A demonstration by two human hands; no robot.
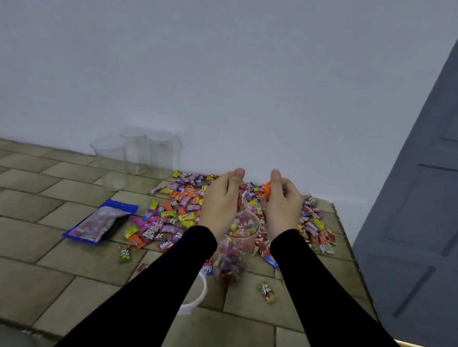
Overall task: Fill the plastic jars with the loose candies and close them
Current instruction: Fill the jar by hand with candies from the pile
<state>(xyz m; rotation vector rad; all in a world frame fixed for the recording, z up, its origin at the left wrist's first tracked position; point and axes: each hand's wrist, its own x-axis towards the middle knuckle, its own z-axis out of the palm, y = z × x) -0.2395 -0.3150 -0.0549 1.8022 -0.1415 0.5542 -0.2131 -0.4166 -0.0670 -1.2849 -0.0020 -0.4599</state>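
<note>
Two hands hover over a clear plastic jar [236,248] that stands on the tiled top [20,250], between black sleeves. The jar is a tall, smooth cylinder, open at the rim and mostly full of bright wrapped candies. The right hand [282,207] pinches an orange candy [266,191] between thumb and curled fingers, at 1 o'clock from the jar mouth. The left hand [222,199] sits at 11 o'clock, fingers bunched together; whether it holds anything I cannot tell. Behind the jar, from 10 to 2 o'clock, spreads a loose pile [178,210] of crinkly wrappers in pink, orange, yellow and red; one near the left sleeve reads "Rela". A flat blue foil bag [100,223] lies at 9 o'clock. Three empty clear jars [136,154] cluster against the white wall at 11 o'clock. A round white lid [194,295] lies at 7 o'clock, partly under the left sleeve. One stray yellow-green candy [267,292] lies at 4 o'clock.
</note>
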